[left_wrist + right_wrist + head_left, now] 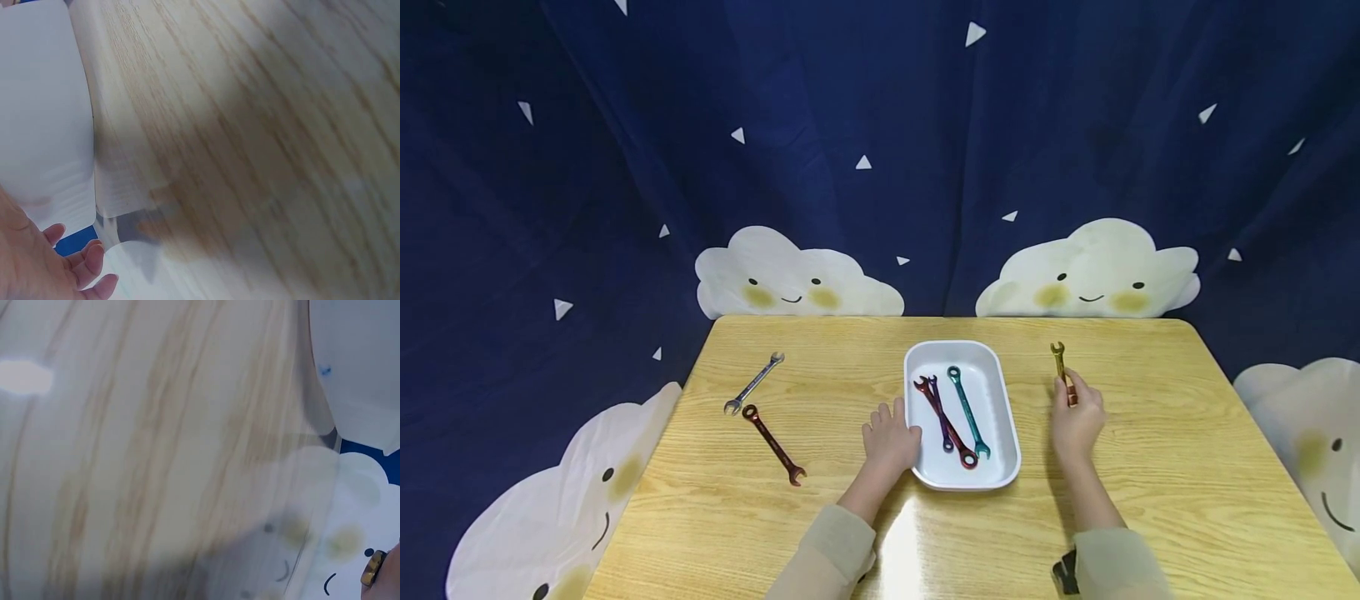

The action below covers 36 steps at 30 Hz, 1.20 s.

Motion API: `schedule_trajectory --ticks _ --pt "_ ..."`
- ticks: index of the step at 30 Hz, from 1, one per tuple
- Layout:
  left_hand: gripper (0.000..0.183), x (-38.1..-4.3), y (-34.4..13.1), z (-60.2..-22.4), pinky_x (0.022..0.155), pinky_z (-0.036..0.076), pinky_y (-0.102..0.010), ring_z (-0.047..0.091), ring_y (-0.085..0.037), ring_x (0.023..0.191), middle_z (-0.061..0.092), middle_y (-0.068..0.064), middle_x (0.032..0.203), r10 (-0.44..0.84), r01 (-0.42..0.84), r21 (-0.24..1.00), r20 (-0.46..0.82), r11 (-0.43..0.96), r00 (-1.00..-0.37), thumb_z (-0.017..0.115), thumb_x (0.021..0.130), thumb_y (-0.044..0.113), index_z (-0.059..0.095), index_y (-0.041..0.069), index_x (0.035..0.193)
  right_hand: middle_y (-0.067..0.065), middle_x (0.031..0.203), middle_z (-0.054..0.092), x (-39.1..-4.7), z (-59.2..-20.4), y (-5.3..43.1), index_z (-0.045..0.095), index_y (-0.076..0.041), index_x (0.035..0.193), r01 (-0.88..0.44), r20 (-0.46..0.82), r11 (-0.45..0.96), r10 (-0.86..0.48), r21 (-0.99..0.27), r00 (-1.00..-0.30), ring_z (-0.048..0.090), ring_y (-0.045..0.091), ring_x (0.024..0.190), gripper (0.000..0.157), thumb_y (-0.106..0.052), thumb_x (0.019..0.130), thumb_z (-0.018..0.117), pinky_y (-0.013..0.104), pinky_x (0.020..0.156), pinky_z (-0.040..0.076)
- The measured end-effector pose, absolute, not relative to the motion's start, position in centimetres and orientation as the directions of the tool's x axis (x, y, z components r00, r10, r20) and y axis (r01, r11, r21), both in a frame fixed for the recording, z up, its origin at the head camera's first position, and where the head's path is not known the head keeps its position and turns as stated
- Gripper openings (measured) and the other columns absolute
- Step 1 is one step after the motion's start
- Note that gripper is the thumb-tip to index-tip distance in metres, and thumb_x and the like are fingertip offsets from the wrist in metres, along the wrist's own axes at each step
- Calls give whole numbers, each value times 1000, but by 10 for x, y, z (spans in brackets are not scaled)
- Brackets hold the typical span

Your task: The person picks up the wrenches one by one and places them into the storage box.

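A small gold wrench (1059, 358) is pinched between the thumb and fingers of my right hand (1078, 421), its open jaw end pointing to the far side. A copper-coloured part (1072, 397) shows by the fingers; in the right wrist view only a gold end (374, 569) appears at the lower right. My left hand (891, 442) rests at the left wall of a white tray (1011, 437), thumb at the rim, with loosely bent fingers (94, 262) beside it. Inside the tray, a red wrench (957, 437) and a purple wrench (942, 417) cross beside a teal wrench (967, 412).
On the left of the wooden table (1180, 433) lie a silver wrench (754, 384) and a dark red wrench (773, 444). A navy curtain (925, 125) with cloud prints hangs behind the table's far edge.
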<state>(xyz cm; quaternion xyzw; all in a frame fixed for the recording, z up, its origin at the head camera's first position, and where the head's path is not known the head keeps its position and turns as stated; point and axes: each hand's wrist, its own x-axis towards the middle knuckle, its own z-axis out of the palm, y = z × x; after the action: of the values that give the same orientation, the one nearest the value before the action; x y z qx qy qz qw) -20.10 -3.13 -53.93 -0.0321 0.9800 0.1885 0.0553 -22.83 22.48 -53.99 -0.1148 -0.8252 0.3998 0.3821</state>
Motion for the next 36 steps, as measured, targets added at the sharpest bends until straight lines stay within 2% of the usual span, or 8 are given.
schedule_trajectory --ticks 6,11,15,22,30,36 --pt "45 -200 -31 -537 78 34 -44 40 -29 93 42 -14 103 -42 -86 371 -125 925 -991 46 84 31 39 10 123 22 73 58 -231 -536 213 65 3 103 -141 545 642 490 -753 -681 51 27 65 22 -6 83 63 23 59 31" --pt "45 -201 -32 -538 78 34 -44 40 -29 93 42 -15 104 -38 -80 377 -119 923 -992 46 84 30 39 9 122 21 74 58 -232 -535 204 66 3 102 -148 539 633 486 -760 -688 51 27 65 22 -6 83 63 21 59 31" --pt "44 -200 -31 -538 78 34 -44 40 -30 93 43 -15 103 -35 -72 385 -103 920 -994 47 83 29 40 9 122 21 73 57 -232 -535 198 66 3 102 -167 538 623 473 -765 -698 50 25 64 22 -6 83 63 23 59 32" --pt "45 -199 -32 -538 77 35 -44 41 -29 92 43 -15 102 -37 -64 380 -79 923 -996 46 81 29 41 8 121 17 74 57 -230 -532 186 65 2 105 -159 498 595 463 -788 -734 49 18 65 24 -8 83 63 15 56 31" --pt "46 -199 -32 -538 78 35 -45 41 -30 93 43 -16 103 -36 -66 377 -85 924 -996 46 81 29 41 8 121 16 76 57 -232 -529 174 65 0 107 -141 464 581 456 -802 -760 50 20 68 24 -11 85 61 22 59 33" --pt "46 -199 -32 -538 78 35 -45 41 -30 93 43 -16 104 -38 -69 382 -89 922 -995 45 81 30 41 8 122 17 74 58 -236 -529 170 66 0 103 -167 497 599 441 -783 -748 50 22 66 22 -9 83 63 28 59 35"
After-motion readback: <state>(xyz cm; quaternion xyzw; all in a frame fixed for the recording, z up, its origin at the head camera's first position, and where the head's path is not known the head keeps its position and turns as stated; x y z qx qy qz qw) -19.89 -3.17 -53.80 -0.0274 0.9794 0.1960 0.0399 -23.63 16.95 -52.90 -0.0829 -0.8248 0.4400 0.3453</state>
